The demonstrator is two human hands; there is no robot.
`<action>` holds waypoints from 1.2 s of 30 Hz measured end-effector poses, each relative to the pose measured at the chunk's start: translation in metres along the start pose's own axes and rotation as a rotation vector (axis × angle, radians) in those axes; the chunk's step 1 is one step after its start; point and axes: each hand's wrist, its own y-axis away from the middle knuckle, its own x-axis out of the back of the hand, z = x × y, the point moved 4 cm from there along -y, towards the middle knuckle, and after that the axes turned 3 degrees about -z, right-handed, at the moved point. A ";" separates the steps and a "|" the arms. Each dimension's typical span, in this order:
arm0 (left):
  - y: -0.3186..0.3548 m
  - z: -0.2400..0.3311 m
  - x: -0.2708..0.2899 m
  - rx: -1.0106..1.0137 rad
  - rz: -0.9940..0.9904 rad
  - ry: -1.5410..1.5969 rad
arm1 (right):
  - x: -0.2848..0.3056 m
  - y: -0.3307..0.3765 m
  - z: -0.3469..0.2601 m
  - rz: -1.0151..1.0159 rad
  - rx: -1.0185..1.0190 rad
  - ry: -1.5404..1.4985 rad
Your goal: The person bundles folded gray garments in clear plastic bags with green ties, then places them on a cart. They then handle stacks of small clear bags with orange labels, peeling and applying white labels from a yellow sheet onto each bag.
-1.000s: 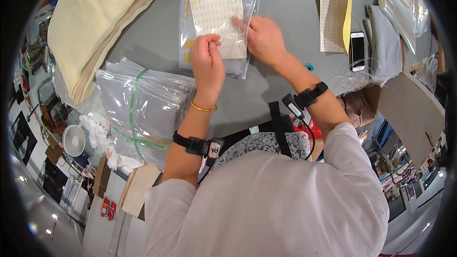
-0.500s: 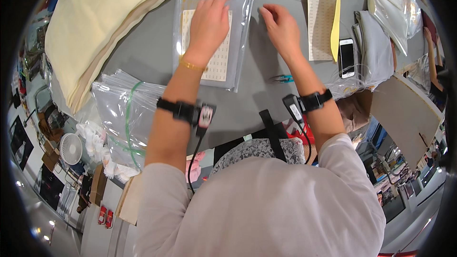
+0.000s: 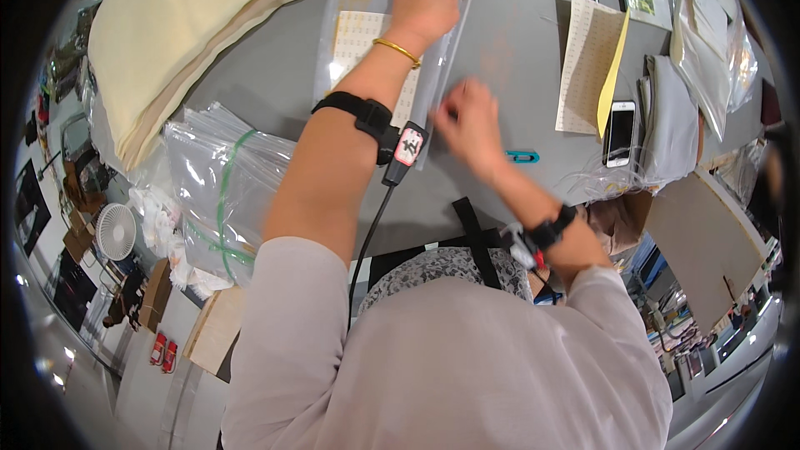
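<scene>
Seemingly, the left hand (image 3: 427,2) touches the clear bag (image 3: 438,67).

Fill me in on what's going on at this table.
A person works bare-handed at a grey table. Their left hand is over the upper right part of a clear plastic bag; a label sheet lies in or on it. The blurred right hand is at the bag's right edge, contact unclear. A green-tied bundle of clear bags sits to the left, and a smartphone lies to the right.
</scene>
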 end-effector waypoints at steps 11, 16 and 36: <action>0.126 -0.037 0.083 0.802 0.336 0.009 | -0.025 -0.028 0.039 -0.112 -0.259 -0.591; 0.150 -0.045 0.091 1.197 0.130 0.655 | 0.004 -0.063 -0.021 -0.228 -0.299 -0.797; 0.616 -0.078 0.272 1.136 1.012 0.821 | -0.138 -0.003 -0.414 -1.155 0.719 0.679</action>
